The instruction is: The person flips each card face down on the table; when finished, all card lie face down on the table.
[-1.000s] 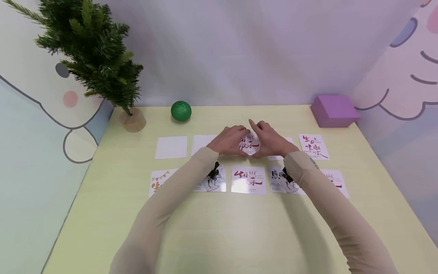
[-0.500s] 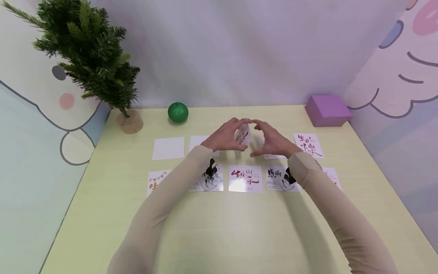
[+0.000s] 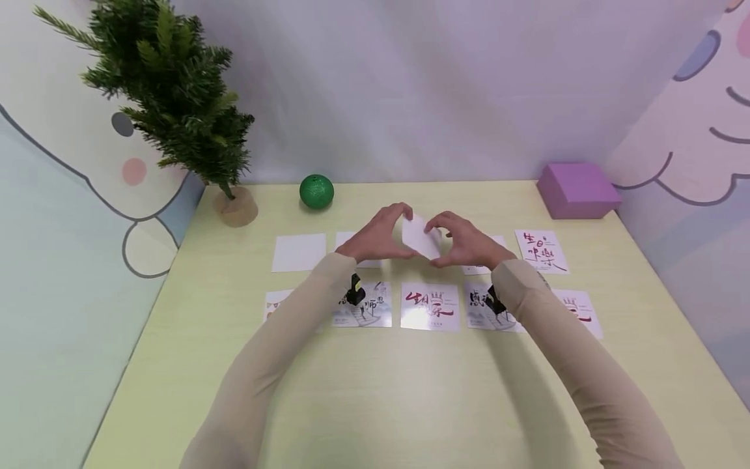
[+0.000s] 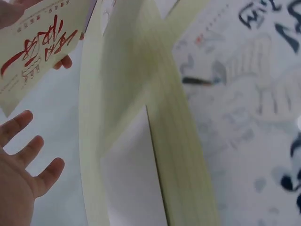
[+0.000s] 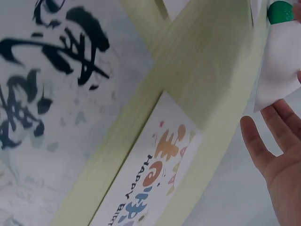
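Above the tabletop (image 3: 410,391), the left hand (image 3: 379,234) and right hand (image 3: 467,243) face each other, fingers partly open and curved to opposite edges of one tilted card (image 3: 418,233). Judged light, fairly stiff, slick-faced and easily creased, it should be held gently by its edges, near the corners.

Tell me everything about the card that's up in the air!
The card is flat, four-cornered and looks like stiff paper. One side is plain white; the other has big red writing and tiny print. It's tilted above the table, white side toward the head view. The right hand holds it; whether the left hand touches it is unclear.
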Demonstrator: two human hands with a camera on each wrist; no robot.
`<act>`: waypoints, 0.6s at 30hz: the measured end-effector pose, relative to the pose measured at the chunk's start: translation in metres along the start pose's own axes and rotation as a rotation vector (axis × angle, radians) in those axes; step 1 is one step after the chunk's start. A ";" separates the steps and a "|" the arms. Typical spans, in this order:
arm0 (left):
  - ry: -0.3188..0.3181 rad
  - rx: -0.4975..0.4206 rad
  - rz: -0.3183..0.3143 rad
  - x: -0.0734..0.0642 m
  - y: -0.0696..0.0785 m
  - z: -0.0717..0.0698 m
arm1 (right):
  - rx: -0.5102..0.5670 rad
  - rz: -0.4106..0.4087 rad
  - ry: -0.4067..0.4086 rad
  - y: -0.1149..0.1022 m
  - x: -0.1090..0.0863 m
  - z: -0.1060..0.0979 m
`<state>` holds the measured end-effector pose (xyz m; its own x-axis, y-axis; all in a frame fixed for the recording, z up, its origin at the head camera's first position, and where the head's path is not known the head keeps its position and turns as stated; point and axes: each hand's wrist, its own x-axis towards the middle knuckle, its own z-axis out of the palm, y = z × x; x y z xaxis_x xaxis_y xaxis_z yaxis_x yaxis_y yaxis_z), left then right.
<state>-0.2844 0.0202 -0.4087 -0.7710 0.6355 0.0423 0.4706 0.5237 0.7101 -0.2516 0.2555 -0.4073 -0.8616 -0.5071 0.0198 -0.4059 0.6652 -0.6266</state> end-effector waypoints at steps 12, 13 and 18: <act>-0.214 0.466 0.020 0.008 -0.026 0.018 | -0.294 0.064 -0.213 0.016 0.012 0.009; -0.214 0.471 0.016 0.008 -0.027 0.019 | -0.317 0.058 -0.221 0.016 0.013 0.009; -0.176 0.497 0.020 0.011 -0.026 0.019 | -0.348 0.073 -0.234 0.013 0.011 0.003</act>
<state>-0.2967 0.0239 -0.4404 -0.6960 0.7115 -0.0965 0.6644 0.6892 0.2892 -0.2657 0.2567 -0.4179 -0.8158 -0.5360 -0.2171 -0.4597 0.8288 -0.3189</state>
